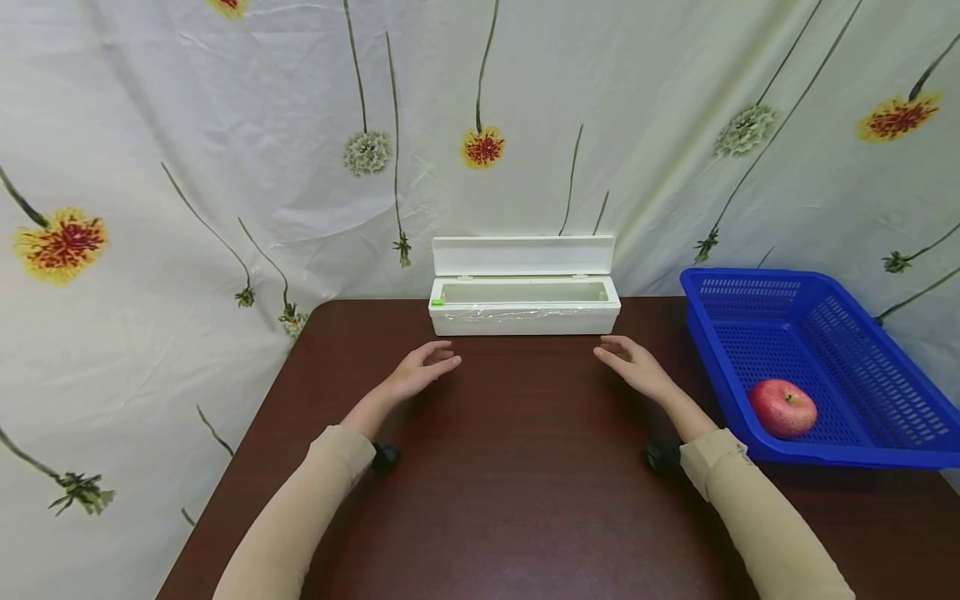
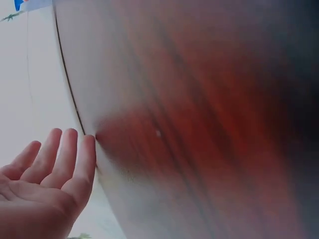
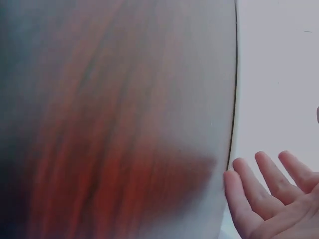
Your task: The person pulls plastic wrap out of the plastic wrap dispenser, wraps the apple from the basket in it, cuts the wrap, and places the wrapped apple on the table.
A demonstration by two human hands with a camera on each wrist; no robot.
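My left hand [image 1: 422, 370] hovers over the table left of centre, its fingers loosely bent and holding nothing. Opposite it, my right hand [image 1: 636, 367] hangs over the table with relaxed fingers, holding nothing too. Nearest to both is a long white box [image 1: 525, 322] at the table's back edge, its hinged lid [image 1: 523, 256] standing up. Clear film covers part of the box's front, and a small green piece sits at its left corner. In the left wrist view the left fingers [image 2: 65, 162] spread apart; the right wrist view shows the right fingers [image 3: 266, 191] likewise.
A blue plastic basket [image 1: 888, 454] stands on the right side of the table, with a red apple [image 1: 782, 408] in its near left corner. The dark brown table [image 1: 517, 500] meets a white flower-printed cloth [image 1: 300, 125] hanging behind and to the left.
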